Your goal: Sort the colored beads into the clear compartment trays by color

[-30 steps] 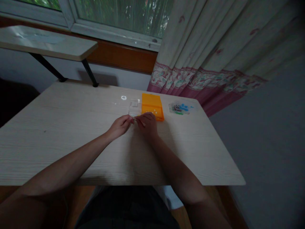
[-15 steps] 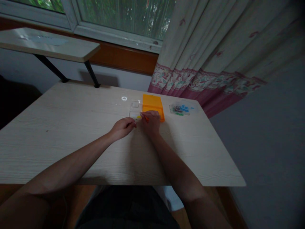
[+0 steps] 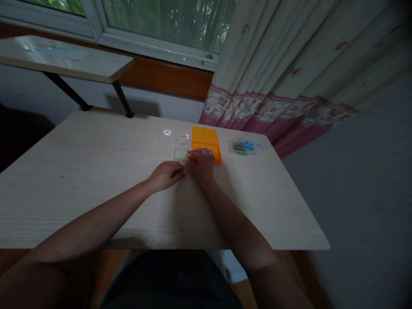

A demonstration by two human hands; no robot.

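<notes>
My right hand (image 3: 202, 166) is closed around a small red and yellow object (image 3: 192, 158), too small and covered to name. It sits just in front of an open orange plastic case (image 3: 206, 135) and hides part of its near half. My left hand (image 3: 165, 176) lies close by on the left, fingertips pinched together; whatever is between them cannot be made out. Beyond the hands, left of the orange case, is a clear plastic box (image 3: 182, 140) lying open.
To the right of the orange case, a clear tray (image 3: 243, 146) holds blue, green and dark small pieces. A raised shelf (image 3: 119, 73) on black legs stands at the back left. The curtain (image 3: 231, 105) hangs behind the table's far right edge.
My left hand has dropped slightly toward me, its fingertips a little lower than the right hand's. The right hand has barely shifted, and the red part in it shows at a different angle.
</notes>
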